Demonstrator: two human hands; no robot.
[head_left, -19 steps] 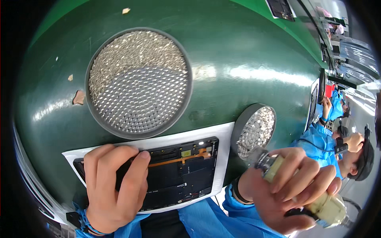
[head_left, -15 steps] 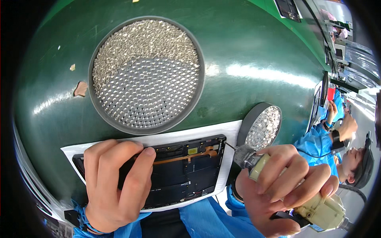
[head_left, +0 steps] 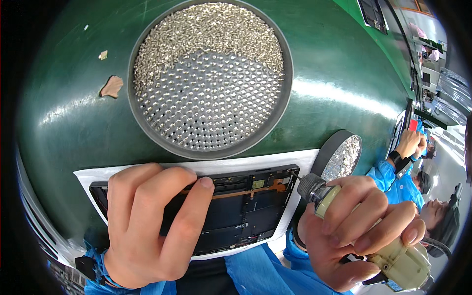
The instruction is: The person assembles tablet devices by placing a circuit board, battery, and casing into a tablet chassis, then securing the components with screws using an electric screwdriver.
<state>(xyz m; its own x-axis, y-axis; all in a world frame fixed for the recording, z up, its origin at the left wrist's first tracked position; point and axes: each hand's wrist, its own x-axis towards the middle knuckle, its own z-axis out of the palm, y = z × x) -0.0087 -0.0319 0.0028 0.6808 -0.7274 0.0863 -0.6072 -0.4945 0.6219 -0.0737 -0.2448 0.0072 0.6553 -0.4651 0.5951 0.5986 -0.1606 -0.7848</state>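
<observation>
An opened tablet (head_left: 231, 211) with black insides and an orange ribbon cable lies on a white sheet (head_left: 88, 175) at the table's near edge. Across its left part rests my left hand (head_left: 152, 221), fingers bent, thumb tip and fingertips closed on the far rim; whether something small is pinched there is hidden. My right hand (head_left: 359, 226) wraps round a pale yellow electric screwdriver (head_left: 400, 265) with a knurled grey nose. Its thin bit points at the tablet's far right corner; I cannot tell whether it touches a screw.
A large round grey tray (head_left: 211, 113) of small silvery screws, many seated in its holes, stands beyond the tablet. A smaller round tray (head_left: 332, 152) of screws sits at its right. Brown scraps (head_left: 112, 86) lie at the left. Co-workers in blue (head_left: 393, 182) sit along the right.
The whole view has shifted, so the trays and tablet appear farther right, the large tray also higher. Both hands keep their grips, the bit still at the corner. A co-worker's hands have moved.
</observation>
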